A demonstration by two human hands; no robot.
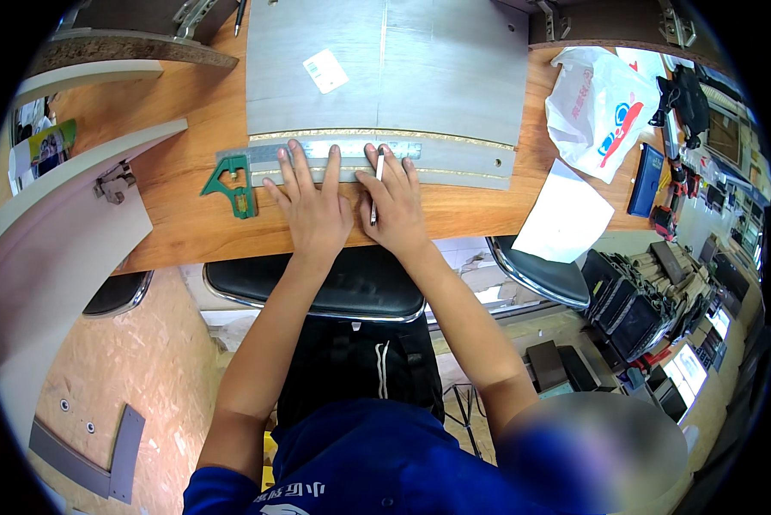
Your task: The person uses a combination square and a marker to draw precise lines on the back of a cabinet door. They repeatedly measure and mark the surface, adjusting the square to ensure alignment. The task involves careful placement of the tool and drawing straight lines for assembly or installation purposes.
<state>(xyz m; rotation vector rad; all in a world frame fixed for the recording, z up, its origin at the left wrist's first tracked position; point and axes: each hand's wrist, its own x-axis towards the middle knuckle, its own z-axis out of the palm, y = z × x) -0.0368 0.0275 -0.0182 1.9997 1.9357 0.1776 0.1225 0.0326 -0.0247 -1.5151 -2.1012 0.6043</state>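
My left hand lies with its fingers spread on the steel blade of a combination square. The square's green head hangs at the left, past the end of a grey board strip, and its blade runs rightward along the strip. Beside it, my right hand grips a pen, which points away from me, while its fingertips rest at the blade. Just beyond the strip lies a large grey panel with a white label; its near edge shows raw chipboard.
A white plastic bag, a paper sheet and a dark blue notebook lie to the right. A pale panel with a hinge stands at left. Black chairs are tucked along the wooden table's near edge.
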